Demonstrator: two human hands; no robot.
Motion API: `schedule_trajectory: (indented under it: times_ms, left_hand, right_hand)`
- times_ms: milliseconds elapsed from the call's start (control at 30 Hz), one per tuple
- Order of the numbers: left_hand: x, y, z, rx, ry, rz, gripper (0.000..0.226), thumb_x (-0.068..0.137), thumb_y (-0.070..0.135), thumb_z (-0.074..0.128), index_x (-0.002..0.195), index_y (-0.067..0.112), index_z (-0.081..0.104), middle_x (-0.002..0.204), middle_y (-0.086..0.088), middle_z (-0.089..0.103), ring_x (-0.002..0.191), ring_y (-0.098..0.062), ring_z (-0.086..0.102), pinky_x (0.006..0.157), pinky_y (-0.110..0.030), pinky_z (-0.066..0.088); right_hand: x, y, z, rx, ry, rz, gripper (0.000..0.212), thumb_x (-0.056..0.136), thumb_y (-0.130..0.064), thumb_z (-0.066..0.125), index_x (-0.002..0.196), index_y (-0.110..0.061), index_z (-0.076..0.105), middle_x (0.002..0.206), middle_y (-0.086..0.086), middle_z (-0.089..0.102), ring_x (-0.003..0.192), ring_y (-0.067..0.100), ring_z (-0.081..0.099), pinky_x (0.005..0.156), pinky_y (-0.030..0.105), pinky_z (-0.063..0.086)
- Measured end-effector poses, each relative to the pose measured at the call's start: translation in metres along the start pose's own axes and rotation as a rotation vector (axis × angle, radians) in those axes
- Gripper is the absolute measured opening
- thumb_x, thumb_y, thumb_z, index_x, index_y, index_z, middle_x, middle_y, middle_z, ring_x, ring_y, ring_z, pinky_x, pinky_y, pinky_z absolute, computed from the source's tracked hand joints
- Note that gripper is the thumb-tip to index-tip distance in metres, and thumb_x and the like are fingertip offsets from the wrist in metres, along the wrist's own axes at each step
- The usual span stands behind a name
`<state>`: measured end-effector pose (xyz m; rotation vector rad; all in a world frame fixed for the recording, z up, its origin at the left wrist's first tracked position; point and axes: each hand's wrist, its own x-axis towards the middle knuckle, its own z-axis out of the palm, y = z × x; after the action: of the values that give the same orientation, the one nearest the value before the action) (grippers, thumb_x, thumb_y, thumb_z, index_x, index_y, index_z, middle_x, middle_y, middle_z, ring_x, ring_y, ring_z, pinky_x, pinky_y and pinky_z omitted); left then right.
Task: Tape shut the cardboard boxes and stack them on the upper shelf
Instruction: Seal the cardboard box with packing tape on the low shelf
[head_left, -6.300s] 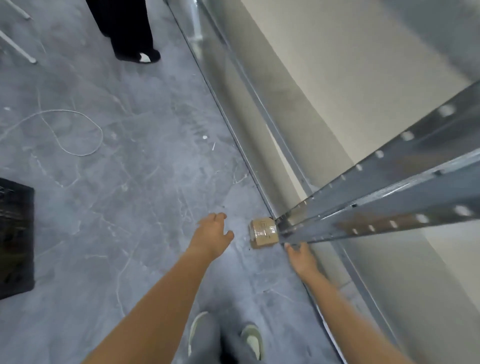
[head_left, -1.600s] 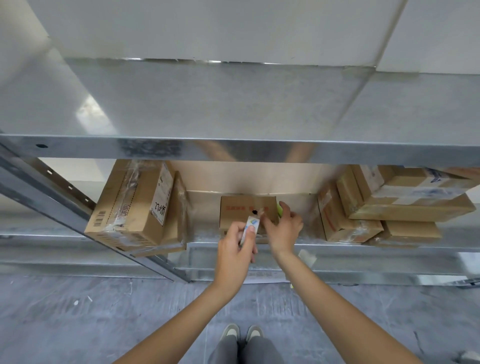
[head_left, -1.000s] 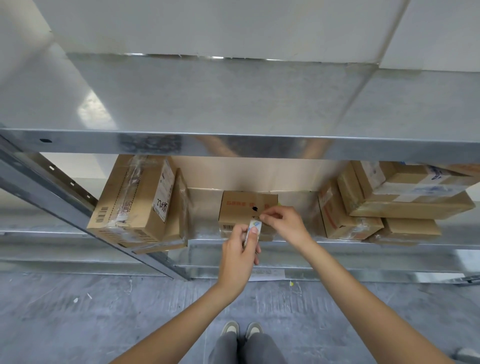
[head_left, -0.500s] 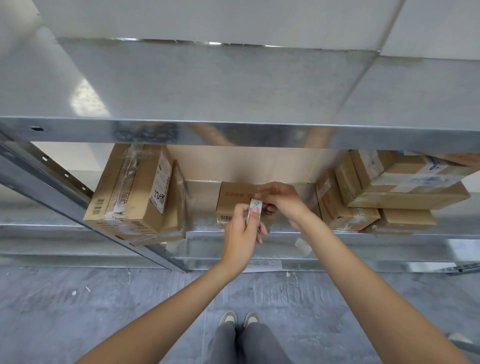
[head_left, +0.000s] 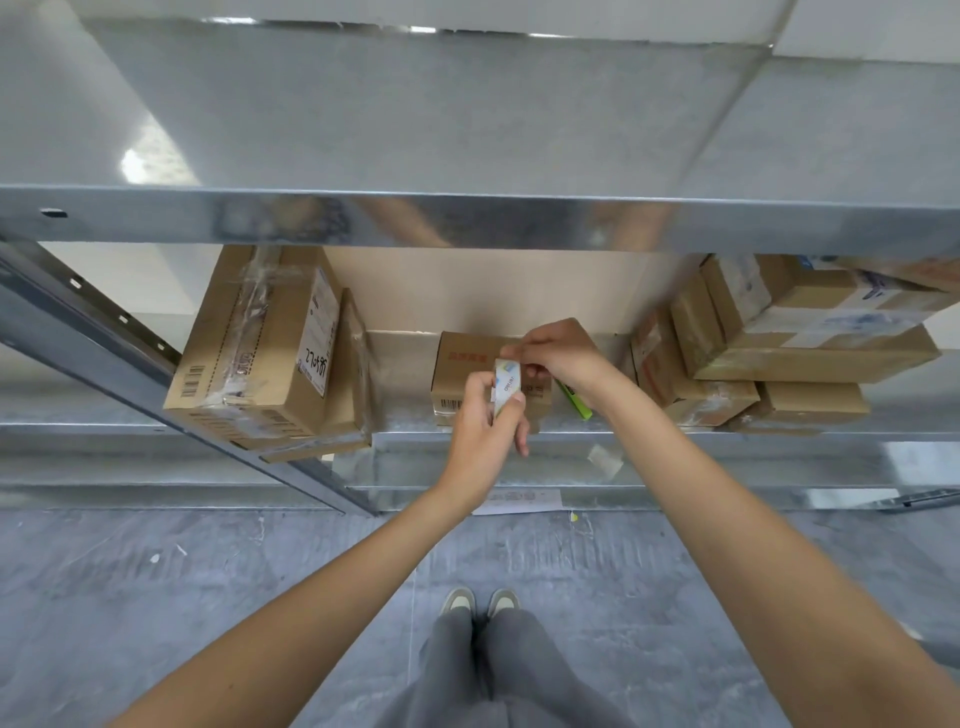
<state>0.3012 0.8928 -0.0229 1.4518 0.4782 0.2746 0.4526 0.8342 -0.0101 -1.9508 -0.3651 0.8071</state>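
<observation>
Cardboard box (head_left: 457, 384) sits just behind your hands | left hand (head_left: 480, 423) grips tape roll (head_left: 505, 384) upright | right hand (head_left: 558, 353), nearer the box, pinches the tape's end

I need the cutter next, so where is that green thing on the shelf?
In the head view, the green tool lies on the lower shelf, just right of the small middle box and under the right hand's wrist.

Bare forearms; grey trousers (head_left: 498, 670); pale-toed shoes (head_left: 480, 603).
</observation>
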Motion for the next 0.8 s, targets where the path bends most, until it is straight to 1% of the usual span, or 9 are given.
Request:
schedule_trajectory:
  times_ms: [133,233,300,433,567,633,700,767,800]
  left_hand:
    - [-0.001,-0.001,-0.004,0.037,0.012,-0.031,0.008,0.102,0.013,0.046,0.109,0.009,0.044,0.053,0.003,0.046,0.048,-0.014,0.042,0.055,-0.032,0.039]
    - [0.001,0.000,-0.007,0.066,-0.008,-0.026,0.013,0.103,0.017,0.046,0.111,0.007,0.044,0.054,-0.002,0.047,0.048,-0.016,0.043,0.059,-0.037,0.040]
    - [0.004,0.003,-0.010,0.083,-0.020,-0.027,0.014,0.103,0.020,0.047,0.110,0.008,0.046,0.053,-0.001,0.048,0.049,-0.017,0.044,0.061,-0.039,0.041]
    - [0.007,0.004,-0.010,0.139,-0.059,-0.067,0.014,0.103,0.028,0.047,0.106,0.015,0.047,0.052,0.000,0.051,0.051,-0.016,0.049,0.068,-0.034,0.044]
    - [0.010,0.005,-0.009,0.098,-0.128,-0.177,0.019,0.102,0.034,0.048,0.105,0.015,0.046,0.052,0.001,0.058,0.053,-0.017,0.056,0.077,-0.032,0.045]
    - [0.010,0.007,-0.012,0.085,-0.170,-0.208,0.021,0.102,0.034,0.048,0.103,0.013,0.047,0.053,0.000,0.062,0.054,-0.016,0.061,0.075,-0.032,0.047]
    - [0.009,0.007,-0.016,0.068,-0.188,-0.196,0.024,0.102,0.033,0.048,0.095,0.010,0.051,0.055,-0.004,0.064,0.057,-0.019,0.066,0.075,-0.031,0.049]
    - [0.005,0.005,-0.018,0.064,-0.220,-0.186,0.033,0.103,0.032,0.044,0.085,0.007,0.055,0.057,-0.008,0.066,0.067,-0.021,0.071,0.087,-0.030,0.049]
    - [0.001,0.004,-0.018,0.071,-0.250,-0.183,0.035,0.104,0.031,0.042,0.085,0.006,0.056,0.060,-0.008,0.068,0.073,-0.018,0.072,0.090,-0.024,0.048]
  right_hand:
    - [0.000,0.002,0.005,-0.120,0.049,-0.026,0.034,0.078,-0.023,0.079,0.080,0.009,0.068,0.054,0.005,0.054,0.055,0.016,0.046,0.059,0.025,0.039]
    - [0.001,0.000,0.005,-0.188,0.047,-0.031,0.031,0.081,-0.024,0.076,0.075,0.005,0.067,0.051,0.000,0.052,0.052,0.012,0.044,0.050,0.019,0.036]
    - [0.002,-0.003,0.001,-0.169,0.051,-0.033,0.029,0.083,-0.025,0.074,0.072,0.001,0.067,0.050,-0.002,0.051,0.051,0.010,0.044,0.052,0.021,0.036]
    - [0.000,-0.014,-0.011,-0.078,0.072,-0.085,0.034,0.089,-0.025,0.067,0.073,0.006,0.062,0.050,-0.001,0.048,0.049,0.010,0.042,0.059,0.026,0.036]
    - [-0.003,-0.026,-0.020,-0.098,-0.023,-0.120,0.030,0.090,-0.026,0.067,0.078,0.002,0.062,0.061,0.006,0.050,0.064,0.019,0.045,0.066,0.030,0.039]
    - [-0.004,-0.028,-0.023,-0.180,-0.098,-0.091,0.029,0.085,-0.025,0.074,0.086,0.003,0.064,0.071,0.008,0.056,0.067,0.016,0.051,0.067,0.029,0.044]
    - [-0.004,-0.027,-0.027,-0.203,-0.144,-0.082,0.026,0.082,-0.016,0.077,0.094,0.003,0.064,0.082,0.011,0.061,0.076,0.018,0.057,0.070,0.027,0.049]
    - [-0.003,-0.025,-0.029,-0.180,-0.142,-0.102,0.020,0.081,-0.008,0.076,0.093,0.002,0.064,0.087,0.014,0.063,0.082,0.020,0.059,0.075,0.028,0.051]
    - [-0.002,-0.024,-0.029,-0.181,-0.135,-0.115,0.019,0.080,-0.006,0.077,0.092,0.002,0.065,0.088,0.016,0.064,0.084,0.021,0.061,0.079,0.030,0.051]
